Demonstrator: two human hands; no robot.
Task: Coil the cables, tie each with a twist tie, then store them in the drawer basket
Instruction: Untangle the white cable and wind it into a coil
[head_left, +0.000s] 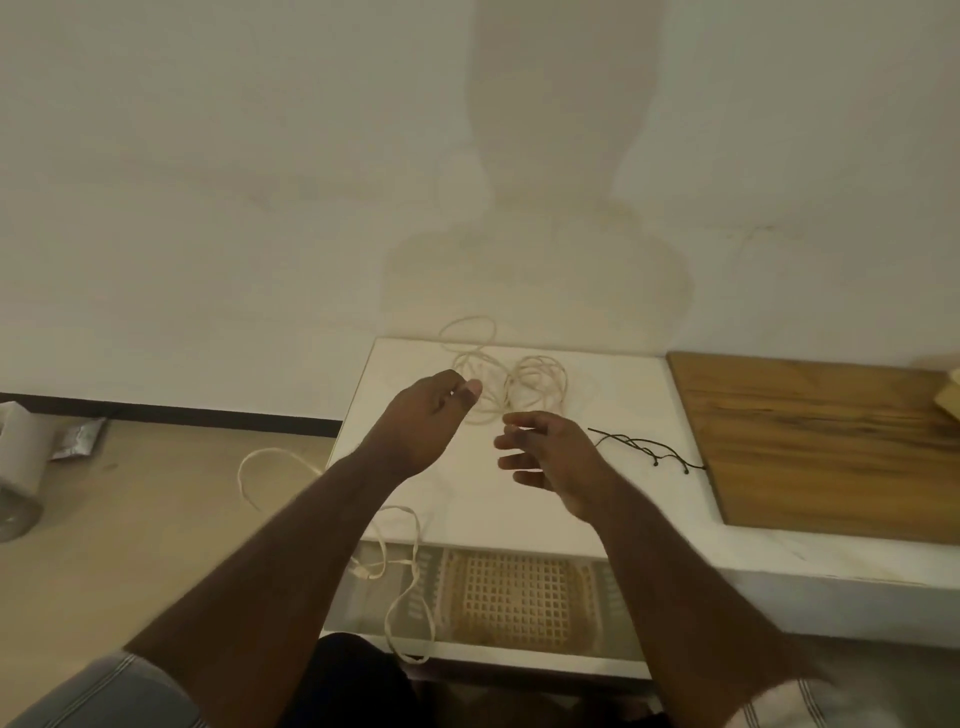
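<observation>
Both hands hang over the white bench (597, 499). The left hand (423, 421) has a loose, bent grip and holds nothing. The right hand (550, 457) is spread wide, empty. The cable (519, 384) lies past them, near the ties (644, 447). The basket (514, 597) sits below.

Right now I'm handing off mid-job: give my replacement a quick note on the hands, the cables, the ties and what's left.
Left hand: over the white top, fingers curled; whether it holds cable is unclear.
Right hand: open, holding nothing.
Coiled cable: loose loops at the back of the white top, untied.
Trailing cable: hangs off the left edge over the open drawer.
Ties: dark, on the top right of the hands, unused.
Basket: in the drawer, no cable stored.
Left: finish coiling, tie, store.
</observation>
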